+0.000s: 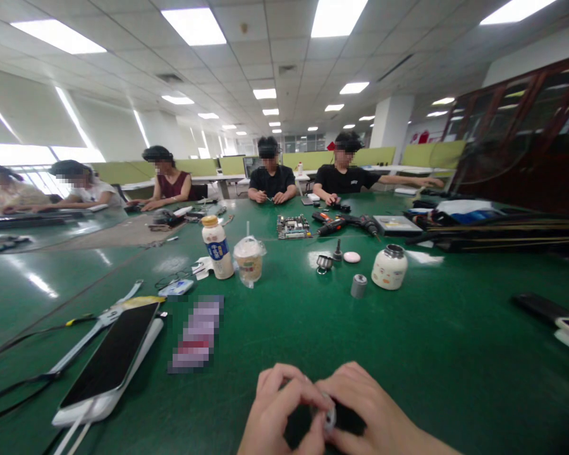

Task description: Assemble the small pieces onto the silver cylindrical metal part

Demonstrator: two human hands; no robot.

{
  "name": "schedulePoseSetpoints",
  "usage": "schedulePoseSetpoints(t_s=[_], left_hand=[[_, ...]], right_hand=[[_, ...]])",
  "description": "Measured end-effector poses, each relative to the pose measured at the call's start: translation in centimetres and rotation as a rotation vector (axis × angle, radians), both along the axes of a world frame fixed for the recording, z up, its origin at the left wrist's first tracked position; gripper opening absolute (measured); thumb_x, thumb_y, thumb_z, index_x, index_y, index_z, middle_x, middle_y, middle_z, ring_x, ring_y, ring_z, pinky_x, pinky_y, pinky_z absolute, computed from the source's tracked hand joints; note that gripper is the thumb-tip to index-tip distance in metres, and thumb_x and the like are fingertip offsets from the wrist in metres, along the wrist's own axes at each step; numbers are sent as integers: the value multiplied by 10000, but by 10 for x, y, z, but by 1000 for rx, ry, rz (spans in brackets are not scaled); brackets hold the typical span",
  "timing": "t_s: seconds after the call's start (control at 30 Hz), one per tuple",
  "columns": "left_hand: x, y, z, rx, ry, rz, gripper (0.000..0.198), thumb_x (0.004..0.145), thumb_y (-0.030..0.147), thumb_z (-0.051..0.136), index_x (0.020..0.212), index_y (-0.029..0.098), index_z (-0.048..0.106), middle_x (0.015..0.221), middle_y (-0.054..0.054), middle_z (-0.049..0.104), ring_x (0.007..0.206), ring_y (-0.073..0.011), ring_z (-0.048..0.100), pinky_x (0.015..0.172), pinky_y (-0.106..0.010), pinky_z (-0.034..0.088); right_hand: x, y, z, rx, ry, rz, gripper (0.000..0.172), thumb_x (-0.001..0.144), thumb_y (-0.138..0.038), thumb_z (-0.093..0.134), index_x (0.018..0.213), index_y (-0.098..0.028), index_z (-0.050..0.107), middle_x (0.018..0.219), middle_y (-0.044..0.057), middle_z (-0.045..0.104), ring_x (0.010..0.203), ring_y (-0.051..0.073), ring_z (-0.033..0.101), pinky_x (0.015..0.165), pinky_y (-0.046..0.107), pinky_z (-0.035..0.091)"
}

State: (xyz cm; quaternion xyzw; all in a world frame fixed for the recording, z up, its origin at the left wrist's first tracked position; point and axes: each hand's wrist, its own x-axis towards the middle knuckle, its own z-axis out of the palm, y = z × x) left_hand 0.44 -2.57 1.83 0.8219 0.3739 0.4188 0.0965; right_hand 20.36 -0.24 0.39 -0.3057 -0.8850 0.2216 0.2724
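Note:
Close to the table's near edge, my left hand (282, 404) and my right hand (367, 404) meet, fingers closed on a small grey round part (330, 417). Fingers cover most of it, so its kind cannot be made out. Beyond them stands a cream thermos flask (389, 270) with a dark, uncapped neck. Left of the flask are a grey cylinder (359, 287), a metal cup-like piece (324, 262), a black stepped piece (337, 251) and a pale pink disc (351, 257).
On the green table (284, 328) stand a milk bottle (217, 249) and a wrapped drink cup (250, 260). A phone (114, 354) with cables lies left. Farther off are a circuit board (294, 226) and power drills (346, 223). Several people sit around the table.

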Motion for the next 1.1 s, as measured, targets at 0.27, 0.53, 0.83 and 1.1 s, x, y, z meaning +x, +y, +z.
schedulePoseSetpoints(t_s=[0.27, 0.53, 0.83, 1.1], left_hand=[[-2, 2, 1, 121, 109, 20, 402, 686, 65, 669, 1042, 248, 633, 896, 0, 769, 935, -239, 680, 793, -351, 499], [-5, 4, 2, 122, 117, 13, 248, 747, 93, 740, 911, 241, 628, 804, 49, 761, 872, -208, 678, 782, -343, 444], [-12, 22, 13, 168, -135, 109, 136, 824, 126, 691, 907, 227, 654, 830, -9, 700, 861, -184, 623, 759, -300, 501], [-44, 85, -24, -41, 37, 342, 113, 808, 177, 719, 896, 226, 667, 892, -9, 730, 903, -223, 624, 844, -399, 442]], right_hand=[[1, 2, -5, 15, 10, -25, 206, 888, -347, 602, 1023, -193, 627, 948, 73, 708, 840, 213, 608, 756, 339, 429], [0, 0, -2, 5, 16, -23, 180, 848, -318, 671, 974, -201, 616, 925, 47, 706, 826, 202, 607, 739, 324, 419], [2, 1, -4, -31, -23, -48, 331, 837, -325, 693, 1122, -174, 621, 1000, 78, 703, 907, 228, 613, 820, 361, 451], [4, 4, 1, -80, -152, -85, 422, 835, -395, 657, 1180, -150, 650, 1213, 138, 660, 1141, 304, 575, 1002, 464, 435]])
